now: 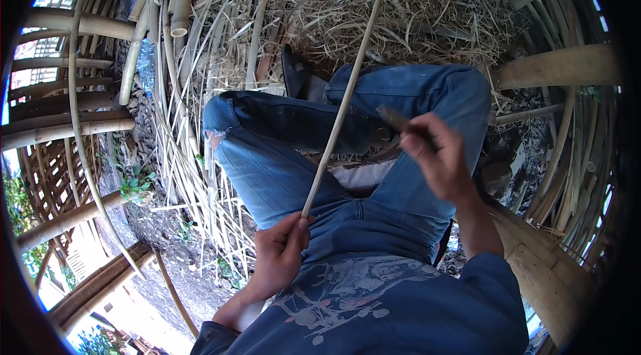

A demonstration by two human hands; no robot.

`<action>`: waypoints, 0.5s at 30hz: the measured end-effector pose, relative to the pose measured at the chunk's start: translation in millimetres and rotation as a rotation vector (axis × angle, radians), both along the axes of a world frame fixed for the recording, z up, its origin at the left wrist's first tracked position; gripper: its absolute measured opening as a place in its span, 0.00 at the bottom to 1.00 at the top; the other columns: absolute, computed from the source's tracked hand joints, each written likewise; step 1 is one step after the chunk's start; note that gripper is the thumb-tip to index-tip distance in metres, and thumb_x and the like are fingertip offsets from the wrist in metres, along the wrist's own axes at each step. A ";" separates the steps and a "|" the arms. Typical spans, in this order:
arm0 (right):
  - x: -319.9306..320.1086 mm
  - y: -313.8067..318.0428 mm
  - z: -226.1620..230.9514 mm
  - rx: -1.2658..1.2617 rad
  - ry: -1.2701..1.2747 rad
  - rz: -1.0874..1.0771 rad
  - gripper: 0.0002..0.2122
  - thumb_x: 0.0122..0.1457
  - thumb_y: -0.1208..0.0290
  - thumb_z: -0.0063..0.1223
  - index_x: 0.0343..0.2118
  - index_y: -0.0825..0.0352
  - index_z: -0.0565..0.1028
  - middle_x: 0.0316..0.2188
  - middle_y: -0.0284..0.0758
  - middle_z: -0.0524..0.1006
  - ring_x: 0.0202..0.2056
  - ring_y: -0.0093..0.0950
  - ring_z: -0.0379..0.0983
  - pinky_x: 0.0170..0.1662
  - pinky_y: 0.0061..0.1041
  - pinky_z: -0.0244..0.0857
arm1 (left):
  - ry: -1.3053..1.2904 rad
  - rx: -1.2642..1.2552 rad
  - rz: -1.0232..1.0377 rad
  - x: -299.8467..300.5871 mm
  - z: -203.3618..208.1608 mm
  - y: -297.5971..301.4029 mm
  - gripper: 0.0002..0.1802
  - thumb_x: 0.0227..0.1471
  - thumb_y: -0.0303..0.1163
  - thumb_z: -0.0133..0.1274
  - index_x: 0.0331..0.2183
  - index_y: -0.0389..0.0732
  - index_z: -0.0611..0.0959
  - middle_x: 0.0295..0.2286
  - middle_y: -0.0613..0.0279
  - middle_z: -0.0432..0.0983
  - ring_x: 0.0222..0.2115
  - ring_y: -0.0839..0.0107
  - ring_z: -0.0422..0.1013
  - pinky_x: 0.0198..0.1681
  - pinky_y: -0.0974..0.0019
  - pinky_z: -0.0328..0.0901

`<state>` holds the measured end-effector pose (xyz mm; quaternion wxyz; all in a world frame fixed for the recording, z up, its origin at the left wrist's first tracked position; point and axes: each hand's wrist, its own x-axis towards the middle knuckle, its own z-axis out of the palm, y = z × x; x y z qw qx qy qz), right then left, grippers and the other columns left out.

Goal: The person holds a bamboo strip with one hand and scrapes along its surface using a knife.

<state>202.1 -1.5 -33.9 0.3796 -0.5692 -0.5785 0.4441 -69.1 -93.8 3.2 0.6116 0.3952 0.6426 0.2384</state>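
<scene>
A long, thin bamboo strip (347, 101) runs from my lap up past the far edge of the view. My left hand (279, 248) pinches its near end between thumb and fingers, close to my waist. My right hand (441, 158) is closed round a short, dark tool that looks like a knife (395, 120), held over my right thigh. Its tip points up and left, toward the strip but apart from it. Motion blurs the tool a little, and my fingers hide most of its handle.
My crossed legs in blue jeans (267, 154) lie under the strip. Beyond them is a heap of bamboo shavings (414, 21). Split strips (183, 154) lie at the left, near a plastic bottle (145, 64). Thick bamboo poles (554, 66) stand close on the right.
</scene>
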 end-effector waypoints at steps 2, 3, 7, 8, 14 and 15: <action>-26.5 -9.0 0.2 0.215 -0.096 0.170 0.13 0.60 0.62 0.51 0.29 0.69 0.72 0.18 0.36 0.73 0.19 0.26 0.73 0.20 0.25 0.62 | 0.005 0.011 -0.013 4.0 -0.8 0.9 0.11 0.60 0.26 0.44 0.38 0.29 0.78 0.16 0.70 0.65 0.17 0.85 0.57 0.20 0.77 0.52; -37.8 -13.9 -3.3 0.306 -0.144 0.219 0.13 0.60 0.62 0.51 0.28 0.69 0.71 0.17 0.37 0.73 0.18 0.29 0.74 0.19 0.26 0.62 | 0.008 0.020 -0.029 6.2 -1.2 2.0 0.11 0.60 0.25 0.44 0.37 0.30 0.79 0.15 0.69 0.66 0.17 0.85 0.59 0.20 0.77 0.54; -63.1 -28.2 -13.5 0.342 -0.159 0.252 0.13 0.59 0.61 0.52 0.27 0.68 0.71 0.17 0.37 0.73 0.17 0.31 0.73 0.18 0.28 0.63 | 0.018 0.037 -0.032 11.8 1.6 1.3 0.10 0.59 0.26 0.45 0.37 0.30 0.79 0.15 0.69 0.66 0.16 0.85 0.59 0.19 0.77 0.56; -64.2 -28.9 -15.1 0.336 -0.172 0.244 0.13 0.59 0.61 0.52 0.27 0.68 0.71 0.17 0.36 0.73 0.17 0.31 0.73 0.18 0.28 0.63 | 0.018 0.037 -0.033 11.8 1.6 1.0 0.10 0.59 0.26 0.45 0.37 0.30 0.79 0.15 0.69 0.66 0.16 0.85 0.59 0.19 0.77 0.56; -61.9 -32.5 -17.2 0.402 -0.163 0.221 0.13 0.59 0.62 0.52 0.27 0.69 0.71 0.17 0.36 0.73 0.17 0.31 0.73 0.18 0.28 0.63 | 0.083 0.138 -0.103 12.6 1.0 0.3 0.10 0.59 0.25 0.46 0.37 0.31 0.79 0.13 0.68 0.65 0.15 0.84 0.59 0.18 0.76 0.56; -61.5 -33.1 -17.8 0.406 -0.110 0.206 0.13 0.59 0.62 0.52 0.27 0.69 0.71 0.17 0.37 0.74 0.17 0.31 0.73 0.18 0.28 0.63 | 0.082 0.143 -0.109 12.6 -0.1 -0.1 0.09 0.58 0.25 0.46 0.37 0.31 0.79 0.13 0.68 0.65 0.15 0.84 0.59 0.18 0.76 0.56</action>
